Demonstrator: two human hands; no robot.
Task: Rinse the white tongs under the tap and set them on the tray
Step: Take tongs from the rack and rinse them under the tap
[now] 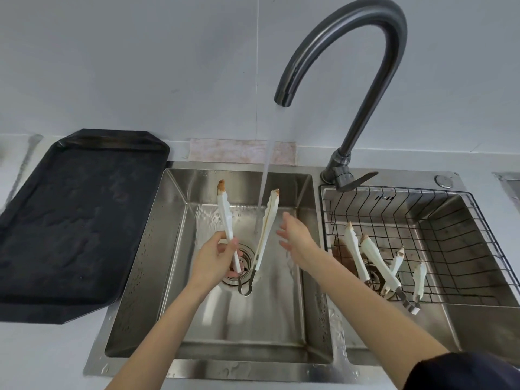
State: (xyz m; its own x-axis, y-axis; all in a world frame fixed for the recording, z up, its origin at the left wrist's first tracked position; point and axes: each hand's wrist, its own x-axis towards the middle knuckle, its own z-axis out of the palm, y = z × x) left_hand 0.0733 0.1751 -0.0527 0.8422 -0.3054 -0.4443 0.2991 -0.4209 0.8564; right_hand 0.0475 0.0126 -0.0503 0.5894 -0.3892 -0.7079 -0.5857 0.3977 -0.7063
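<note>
My left hand [215, 258] grips one arm of a pair of white tongs [225, 212] over the left sink basin [157, 235]. The tongs stand spread in a V, tips up, brown stains on both tips, metal hinge low near the drain. Water streams from the dark tap [363, 49] and falls between the two arms. My right hand [295, 235] hovers open just right of the tongs' right arm, holding nothing. The black tray [76, 220] lies on the counter to the left of the sink.
The right basin holds a black wire basket [450, 220] with several more stained white tongs [377, 260] lying in it. A pale cloth [242, 150] lies behind the sink against the wall. The tap lever [357, 181] points right.
</note>
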